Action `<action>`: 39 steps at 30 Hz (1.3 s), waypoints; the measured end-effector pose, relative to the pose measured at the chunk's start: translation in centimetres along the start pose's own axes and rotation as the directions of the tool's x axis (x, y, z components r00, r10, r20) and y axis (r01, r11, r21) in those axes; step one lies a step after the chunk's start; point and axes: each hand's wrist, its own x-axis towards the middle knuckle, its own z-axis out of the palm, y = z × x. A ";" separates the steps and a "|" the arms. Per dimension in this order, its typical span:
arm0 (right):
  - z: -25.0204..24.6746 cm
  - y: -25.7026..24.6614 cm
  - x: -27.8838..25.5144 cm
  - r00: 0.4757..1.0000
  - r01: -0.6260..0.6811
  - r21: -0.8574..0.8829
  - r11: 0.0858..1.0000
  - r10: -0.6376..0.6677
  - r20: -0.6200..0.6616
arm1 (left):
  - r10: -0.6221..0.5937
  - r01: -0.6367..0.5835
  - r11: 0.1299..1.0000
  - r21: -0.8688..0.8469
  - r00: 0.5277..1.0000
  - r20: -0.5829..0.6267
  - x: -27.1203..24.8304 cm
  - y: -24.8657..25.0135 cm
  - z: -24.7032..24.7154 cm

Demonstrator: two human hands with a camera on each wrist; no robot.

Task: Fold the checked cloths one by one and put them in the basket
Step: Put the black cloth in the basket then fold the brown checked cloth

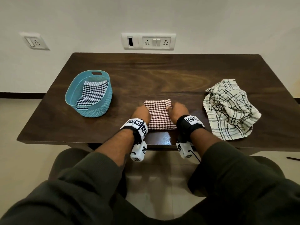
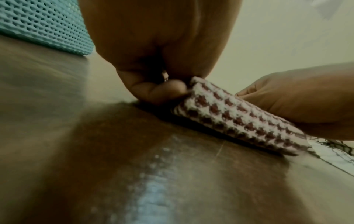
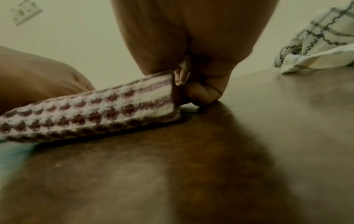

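A folded red-and-white checked cloth [image 1: 159, 115] lies on the dark wooden table [image 1: 146, 75] near its front edge. My left hand [image 1: 142, 113] pinches the cloth's left edge with curled fingers, the cloth [image 2: 239, 116] showing beside them. My right hand [image 1: 177, 111] pinches the right edge, and the folded layers [image 3: 95, 115] lift slightly off the table there. A teal basket [image 1: 88, 95] at the left holds a folded black-and-white checked cloth [image 1: 92, 94]. A crumpled white cloth with dark check lines [image 1: 230, 109] lies at the right.
The table stands against a white wall with socket plates [image 1: 148, 41]. Bare tabletop runs between the basket and the folded cloth and across the back. The basket's woven wall [image 2: 44, 25] is close to my left hand. My legs are below the front edge.
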 end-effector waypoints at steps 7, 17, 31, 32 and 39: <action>-1.0 -0.5 -0.8 0.998 -0.055 0.031 0.998 0.055 -0.010 | -0.057 0.056 0.998 -0.017 0.998 -0.042 -1.3 0.2 -1.2; 1.4 -0.1 -2.6 0.926 0.377 -0.329 0.866 -0.340 0.166 | 0.689 -0.576 0.612 0.542 0.725 -0.007 -3.5 -1.7 1.2; 3.0 0.9 -1.2 0.926 0.371 -0.460 0.807 -0.284 0.249 | 0.551 -0.511 0.634 0.581 0.825 0.125 -1.4 -3.4 2.0; 2.9 1.1 -1.3 0.939 0.337 -0.465 0.819 -0.256 0.230 | 0.546 -0.510 0.647 0.567 0.829 0.122 -1.5 -3.4 2.0; -0.2 0.7 -1.2 0.984 0.056 -0.340 0.939 0.006 0.180 | 0.392 -0.384 0.915 0.125 0.919 -0.051 -2.3 -2.5 0.5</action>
